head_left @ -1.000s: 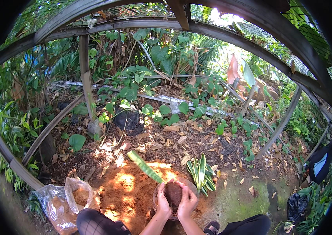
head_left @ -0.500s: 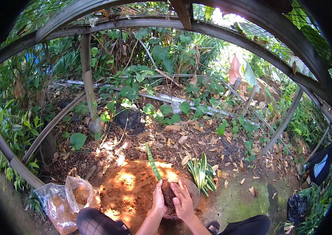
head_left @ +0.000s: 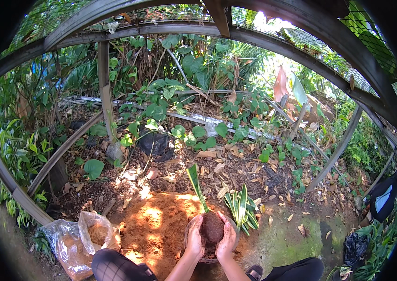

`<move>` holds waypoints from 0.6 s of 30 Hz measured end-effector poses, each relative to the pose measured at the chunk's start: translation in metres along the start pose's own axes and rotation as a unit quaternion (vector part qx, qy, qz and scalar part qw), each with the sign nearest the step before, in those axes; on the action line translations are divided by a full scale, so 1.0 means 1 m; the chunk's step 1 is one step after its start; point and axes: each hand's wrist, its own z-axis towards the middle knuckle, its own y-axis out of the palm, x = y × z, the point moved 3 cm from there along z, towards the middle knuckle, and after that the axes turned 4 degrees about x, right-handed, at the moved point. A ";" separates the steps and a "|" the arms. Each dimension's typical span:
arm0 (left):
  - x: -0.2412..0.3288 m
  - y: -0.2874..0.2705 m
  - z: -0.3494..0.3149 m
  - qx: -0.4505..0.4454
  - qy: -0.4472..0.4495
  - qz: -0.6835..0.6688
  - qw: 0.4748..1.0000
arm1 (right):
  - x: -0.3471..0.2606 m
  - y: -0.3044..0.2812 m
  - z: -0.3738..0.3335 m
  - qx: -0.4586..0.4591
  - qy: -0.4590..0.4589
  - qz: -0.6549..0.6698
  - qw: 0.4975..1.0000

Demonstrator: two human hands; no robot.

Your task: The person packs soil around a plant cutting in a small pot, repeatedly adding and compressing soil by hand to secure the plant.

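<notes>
Between my two cupped palms sits a rounded clump of dark brown soil (head_left: pixel 212 228). A single long green leaf cutting (head_left: pixel 197 187) stands up out of its far side, leaning left. My left hand (head_left: pixel 194 235) wraps the clump's left side and my right hand (head_left: pixel 227 235) its right side, both smeared with soil. Beneath them is a clear bowl (head_left: pixel 190 228) with dark soil in it, mostly hidden by my hands. Just right of the bowl lies a bunch of green leaves with pale edges (head_left: pixel 241 209).
Orange-brown coir-like material (head_left: pixel 149 225) is heaped left of the bowl. Clear plastic bags (head_left: pixel 69 241) with brown contents lie beyond it at left. Dry leaves cover the ground ahead, under a wooden frame (head_left: pixel 105 89) with mesh. A dark bag (head_left: pixel 385 196) rests at right.
My right hand has gone from lying over the soil to cupping its right side. The leaf has shifted right and the clump now shows as a rounded ball.
</notes>
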 end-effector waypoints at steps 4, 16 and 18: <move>0.007 0.001 -0.006 0.041 -0.070 -0.050 0.995 | -0.018 0.012 -0.009 -0.122 -0.072 -0.113 0.983; -0.001 -0.009 0.003 0.021 -0.072 -0.029 0.997 | -0.040 -0.004 0.004 -0.228 -0.327 -0.181 0.899; 0.000 -0.006 -0.001 0.011 -0.082 -0.064 0.994 | -0.037 0.001 0.003 -0.295 -0.311 -0.264 0.864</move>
